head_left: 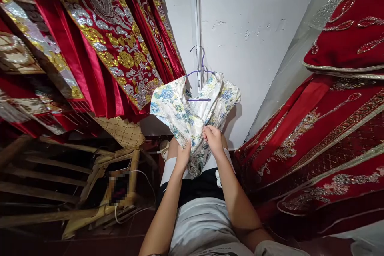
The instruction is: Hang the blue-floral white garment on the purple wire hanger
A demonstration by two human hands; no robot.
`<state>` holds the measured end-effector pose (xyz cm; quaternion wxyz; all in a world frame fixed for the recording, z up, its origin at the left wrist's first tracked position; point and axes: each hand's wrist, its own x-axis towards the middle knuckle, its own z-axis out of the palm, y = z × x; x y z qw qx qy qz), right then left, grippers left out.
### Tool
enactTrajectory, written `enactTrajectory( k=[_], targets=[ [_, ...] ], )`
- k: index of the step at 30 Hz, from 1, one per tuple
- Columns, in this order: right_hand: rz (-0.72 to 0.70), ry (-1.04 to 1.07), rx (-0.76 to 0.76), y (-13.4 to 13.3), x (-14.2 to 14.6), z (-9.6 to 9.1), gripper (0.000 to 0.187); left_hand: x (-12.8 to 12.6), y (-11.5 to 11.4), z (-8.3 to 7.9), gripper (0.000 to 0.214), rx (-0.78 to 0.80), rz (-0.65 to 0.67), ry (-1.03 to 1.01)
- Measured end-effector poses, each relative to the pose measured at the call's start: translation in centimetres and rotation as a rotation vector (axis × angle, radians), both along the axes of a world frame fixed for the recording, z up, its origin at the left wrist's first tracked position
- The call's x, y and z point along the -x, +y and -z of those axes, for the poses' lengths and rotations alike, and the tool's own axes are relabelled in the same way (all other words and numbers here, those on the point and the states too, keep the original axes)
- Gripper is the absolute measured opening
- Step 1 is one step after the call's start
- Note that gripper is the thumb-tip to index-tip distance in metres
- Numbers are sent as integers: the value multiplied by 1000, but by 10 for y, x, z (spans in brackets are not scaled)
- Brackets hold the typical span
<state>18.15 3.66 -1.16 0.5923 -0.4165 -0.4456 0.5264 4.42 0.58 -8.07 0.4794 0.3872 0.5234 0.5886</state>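
A short-sleeved floral top, white with blue and yellow flowers, is draped over a purple hanger in front of me. Its front is wrapped to a V neckline, and the lower part bunches over my lap. My left hand grips the top's side edge, thumb on the outside and most fingers hidden behind the cloth. Higher up, at the front overlap below the neckline, my right hand is closed with its fingertips pinching the fabric. The hanger's hook rises beside a pale vertical pole.
Red embroidered garments hang at the left, and more red sequined ones at the right. A bamboo chair at lower left bears a blurred-out device with a white cable. Behind the pole stands a white wall.
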Motion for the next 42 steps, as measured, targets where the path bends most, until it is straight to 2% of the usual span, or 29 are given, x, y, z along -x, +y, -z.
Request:
enactTrajectory(
  k=[2, 5, 6, 8, 10, 12, 14, 17, 19, 22, 24, 26, 27, 29, 32, 34, 36, 39, 42],
  targets=[
    [-31, 66, 24, -4, 0, -5, 25, -7, -9, -4, 66, -50, -122, 121],
    [-148, 67, 70, -13, -2, -9, 19, -20, -20, -10, 81, -185, -314, 320],
    [-189, 46, 78, -16, -3, -9, 19, -23, -21, -12, 85, -221, -341, 377],
    [-251, 2, 71, -21, -3, -7, 18, -29, -15, -15, 79, -279, -259, 447],
    [-262, -23, 50, -23, -3, -3, 18, -33, -4, -18, 54, -341, -120, 466],
    [-208, -22, 29, -20, -7, -4, 17, -36, 5, -21, 27, -406, -44, 480],
    [-121, 1, 24, -9, -15, -13, 15, -41, 9, -23, 9, -455, -27, 500],
    [-37, 55, 54, 26, -31, -49, 15, -47, 8, -21, 10, -508, 2, 522],
    [-89, 98, 64, 55, -38, -83, 18, -50, 8, -17, 12, -559, 14, 566],
    [-81, 146, 45, 93, -41, -134, 24, -51, 10, -7, 13, -621, 37, 667],
    [-50, 139, 35, 107, -39, -155, 25, -49, 13, -5, 13, -622, 72, 749],
    [-41, 86, 5, 109, -36, -163, 24, -46, 20, -11, 14, -625, 151, 854],
    [-44, 52, -24, 106, -34, -163, 24, -44, 25, -20, 14, -639, 192, 901],
    [-50, -10, -98, 97, -32, -159, 25, -37, 39, -49, 21, -702, 233, 937],
    [-80, -90, -196, 83, -31, -155, 27, -27, 69, -113, 39, -837, 109, 830],
    [-107, -135, -251, 79, -31, -155, 26, -22, 87, -157, 38, -914, 0, 830],
    [-113, -158, -299, 82, -32, -155, 24, -21, 100, -190, 29, -966, -45, 939],
    [-35, -174, -331, 94, -34, -143, 23, -25, 111, -215, 18, -972, -12, 1103],
    [58, -268, -308, 104, -35, -109, 26, -17, 120, -225, 15, -958, -31, 1033]
  ],
)
